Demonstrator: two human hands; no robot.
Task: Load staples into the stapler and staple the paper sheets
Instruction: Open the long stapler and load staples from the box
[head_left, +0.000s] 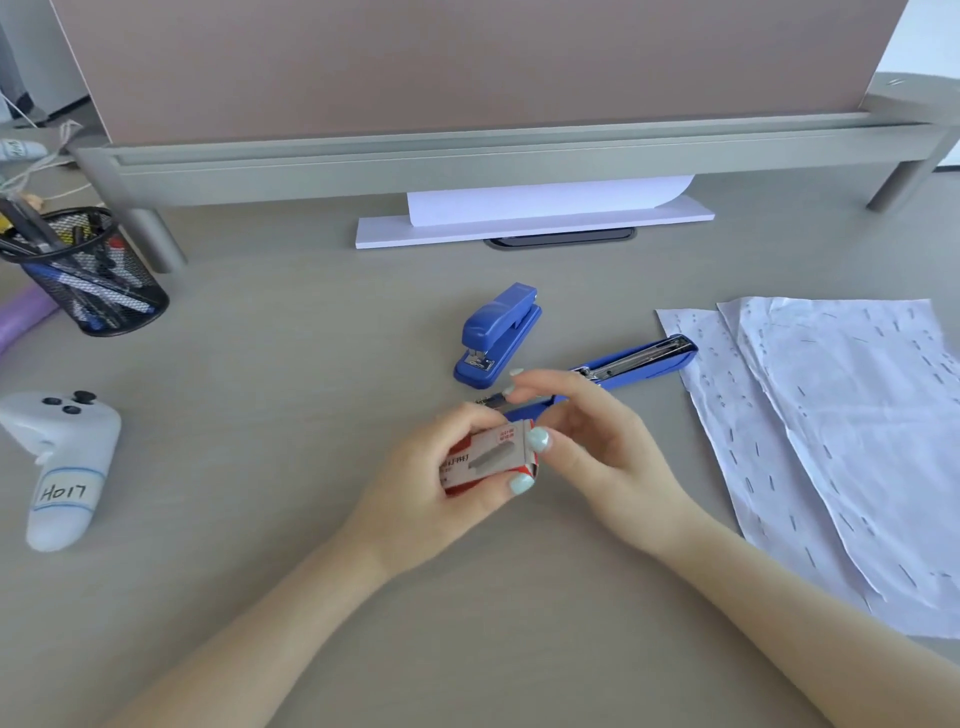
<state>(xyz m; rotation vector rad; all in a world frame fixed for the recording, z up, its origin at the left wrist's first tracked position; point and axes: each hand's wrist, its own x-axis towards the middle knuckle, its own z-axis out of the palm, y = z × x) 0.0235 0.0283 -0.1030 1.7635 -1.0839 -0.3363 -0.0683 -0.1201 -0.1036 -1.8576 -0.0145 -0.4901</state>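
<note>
Her left hand (441, 467) grips the staple box (488, 457); the right hand (582, 431) pinches at its flap. The open stapler (623, 366) at one o'clock waits unloaded, I'd judge; papers (841, 431) at three o'clock await stapling.

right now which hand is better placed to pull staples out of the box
The right hand, probably. The left hand grips the staple box, so it is occupied, while the right hand's fingers sit at the box's open end, and the opened stapler lies just beyond them.
</note>
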